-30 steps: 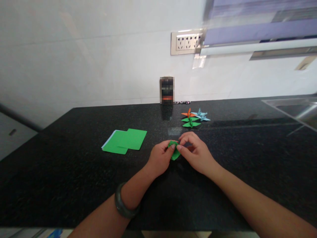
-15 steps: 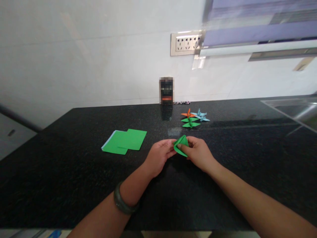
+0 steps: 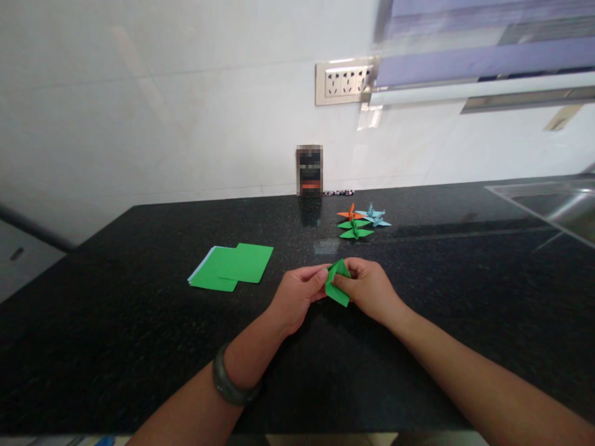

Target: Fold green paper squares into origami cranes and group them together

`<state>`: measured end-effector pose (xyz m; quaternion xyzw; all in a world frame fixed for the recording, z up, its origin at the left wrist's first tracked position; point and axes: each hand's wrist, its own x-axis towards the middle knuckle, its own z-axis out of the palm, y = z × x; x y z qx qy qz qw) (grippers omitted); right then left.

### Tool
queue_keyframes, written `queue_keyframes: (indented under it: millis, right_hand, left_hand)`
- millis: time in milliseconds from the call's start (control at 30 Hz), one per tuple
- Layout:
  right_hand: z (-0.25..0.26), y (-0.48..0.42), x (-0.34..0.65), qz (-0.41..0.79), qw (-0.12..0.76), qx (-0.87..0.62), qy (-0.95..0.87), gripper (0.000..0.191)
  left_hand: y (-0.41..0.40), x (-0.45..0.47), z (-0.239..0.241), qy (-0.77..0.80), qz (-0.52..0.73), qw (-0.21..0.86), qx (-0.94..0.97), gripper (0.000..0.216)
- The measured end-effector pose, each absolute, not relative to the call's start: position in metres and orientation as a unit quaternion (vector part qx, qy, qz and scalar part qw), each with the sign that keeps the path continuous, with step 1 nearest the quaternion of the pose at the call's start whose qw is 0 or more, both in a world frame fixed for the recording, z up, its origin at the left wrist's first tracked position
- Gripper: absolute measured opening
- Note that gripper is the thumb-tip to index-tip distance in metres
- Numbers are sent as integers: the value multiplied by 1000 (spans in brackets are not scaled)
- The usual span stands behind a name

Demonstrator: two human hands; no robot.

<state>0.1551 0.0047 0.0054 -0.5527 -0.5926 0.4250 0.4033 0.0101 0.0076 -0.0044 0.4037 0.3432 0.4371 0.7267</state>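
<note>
A small folded green paper piece (image 3: 337,286) is pinched between both my hands just above the black countertop (image 3: 139,322). My left hand (image 3: 300,297), with a dark bangle on its wrist, grips the paper's left edge with thumb and fingers. My right hand (image 3: 369,290) is closed on the paper's right side. A stack of flat green paper sheets (image 3: 232,266) lies to the left of my hands. Three finished folded paper figures, orange (image 3: 349,214), light blue (image 3: 374,215) and green (image 3: 356,229), sit farther back on the counter.
A small dark box (image 3: 309,170) stands against the white wall at the back. A wall socket strip (image 3: 344,82) is above it. A steel sink (image 3: 553,207) is sunk into the counter at the right. The counter's front edge runs along the bottom.
The green paper was turned and refolded between my fingers; it now hangs lower as a narrower strip. Both hands stayed in the same spot on the counter.
</note>
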Motion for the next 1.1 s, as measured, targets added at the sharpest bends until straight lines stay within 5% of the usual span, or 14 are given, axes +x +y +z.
queue_keyframes:
  millis: [500, 700, 1100]
  right_hand:
    - [8, 3, 151, 588, 426, -489, -484, 24]
    - [3, 7, 153, 550, 448, -518, -478, 21]
    - [-5, 10, 156, 447, 457, -543, -544, 17]
  left_hand:
    - [8, 11, -5, 404, 465, 674, 408, 35]
    - [9, 9, -5, 411, 441, 728, 325, 20]
    - [7, 10, -4, 403, 411, 749, 328, 33]
